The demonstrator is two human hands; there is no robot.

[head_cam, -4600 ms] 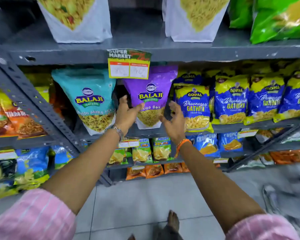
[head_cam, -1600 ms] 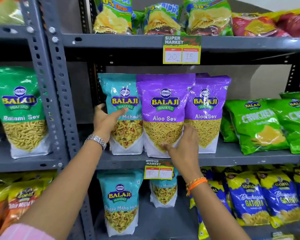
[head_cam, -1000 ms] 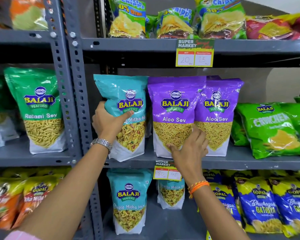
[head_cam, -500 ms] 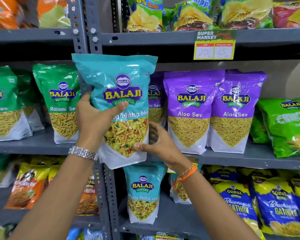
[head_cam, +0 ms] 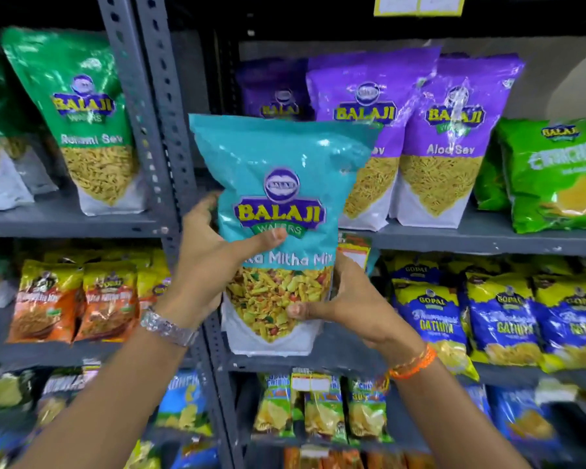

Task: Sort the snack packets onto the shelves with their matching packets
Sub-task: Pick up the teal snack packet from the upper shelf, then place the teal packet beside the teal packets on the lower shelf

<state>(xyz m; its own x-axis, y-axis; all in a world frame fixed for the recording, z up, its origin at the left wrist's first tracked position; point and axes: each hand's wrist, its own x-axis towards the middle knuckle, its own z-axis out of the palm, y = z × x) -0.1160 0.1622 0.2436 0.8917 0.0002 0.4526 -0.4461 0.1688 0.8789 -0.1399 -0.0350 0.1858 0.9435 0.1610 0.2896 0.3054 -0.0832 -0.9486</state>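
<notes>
I hold a teal Balaji Khatta Mitha Mix packet [head_cam: 278,170] upright in front of the shelves, clear of any shelf. My left hand [head_cam: 210,262] grips its left edge with the thumb across the front. My right hand [head_cam: 349,299] grips its lower right corner. Behind it, purple Aloo Sev packets [head_cam: 450,137] stand on the middle shelf [head_cam: 487,236]. The shelf below [head_cam: 322,362] is mostly hidden by the held packet and my hands; any teal packets there are out of sight.
Green Ratlami Sev packets [head_cam: 85,116] stand left of the grey upright post [head_cam: 156,130]. Green Crunchex packets [head_cam: 555,174] sit at the right. Blue Gopal Gathiya packets [head_cam: 501,319] and orange Gopal packets [head_cam: 78,299] fill the lower shelves. Small chip packets [head_cam: 322,407] hang at the bottom.
The teal packet has come off the middle shelf and moved down and right in front of the lower shelf. My right hand has closed on its lower right corner. The camera tilted down.
</notes>
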